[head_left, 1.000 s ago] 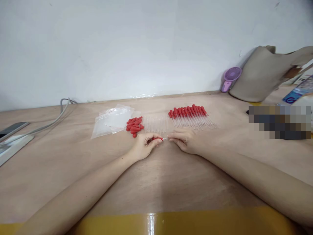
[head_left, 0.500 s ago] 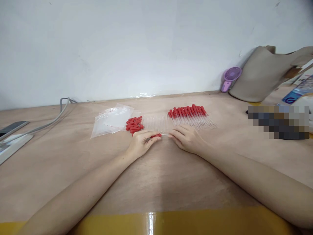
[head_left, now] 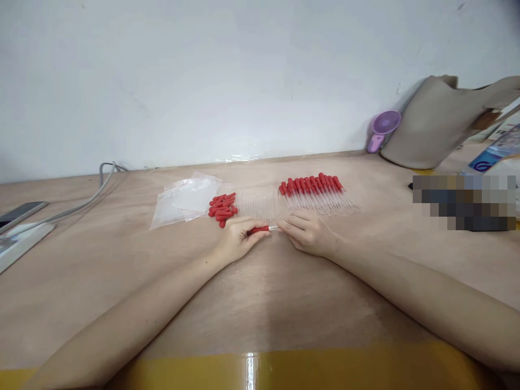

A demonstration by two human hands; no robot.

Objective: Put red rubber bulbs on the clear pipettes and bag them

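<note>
My left hand (head_left: 239,237) is closed on a red rubber bulb (head_left: 260,229). From the bulb's right end a clear dropper tube (head_left: 274,228) sticks out, and my right hand (head_left: 307,233) pinches that tube. The tube's far end is hidden by my right fingers. Just beyond my left hand lies a pile of loose red bulbs (head_left: 222,207). A row of bare clear tubes (head_left: 257,204) rests behind the gap between my hands. Behind my right hand, several droppers with red bulbs (head_left: 319,190) lie side by side, bulbs toward the wall.
Clear plastic bags (head_left: 187,197) lie left of the bulbs. A grey cable (head_left: 95,197) and a dark phone-like device (head_left: 22,214) are at the far left. A purple handheld fan (head_left: 384,127) leans by a beige bag (head_left: 426,124) at the back right. Yellow tape (head_left: 203,371) edges the front.
The red bulb between my hands is now more exposed and slightly lower. My right hand has shifted a little left along the tube, and my left thumb has dropped slightly.
</note>
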